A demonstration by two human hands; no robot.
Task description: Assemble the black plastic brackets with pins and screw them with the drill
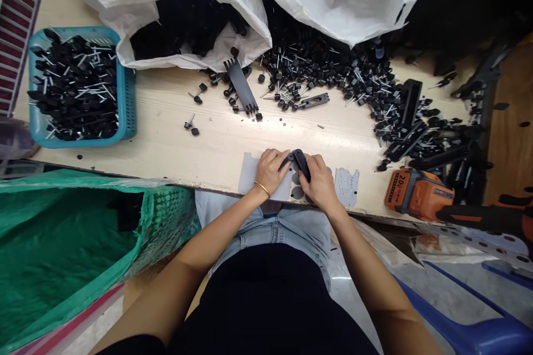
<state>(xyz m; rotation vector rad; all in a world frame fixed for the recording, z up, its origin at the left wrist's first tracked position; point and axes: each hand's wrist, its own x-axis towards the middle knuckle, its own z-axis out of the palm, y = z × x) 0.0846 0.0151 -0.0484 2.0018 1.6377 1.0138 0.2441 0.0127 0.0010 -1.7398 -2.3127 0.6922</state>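
My left hand (271, 171) and my right hand (320, 180) meet at the near edge of the wooden table (166, 133). Both are closed on a small black plastic bar (298, 160) held between them above a grey sheet with round holes (250, 176). A gold bangle sits on my left wrist. A large heap of black knobs with metal pins (333, 75) spreads across the table's far middle and right. A black comb-like bar (241, 86) lies beyond my hands.
A blue basket (127, 100) full of black knobs stands at the left. White sacks (175, 5) lie open at the back. An orange cordless drill (420, 194) rests at the right edge. A green mesh sack (75, 244) sits beside my left leg.
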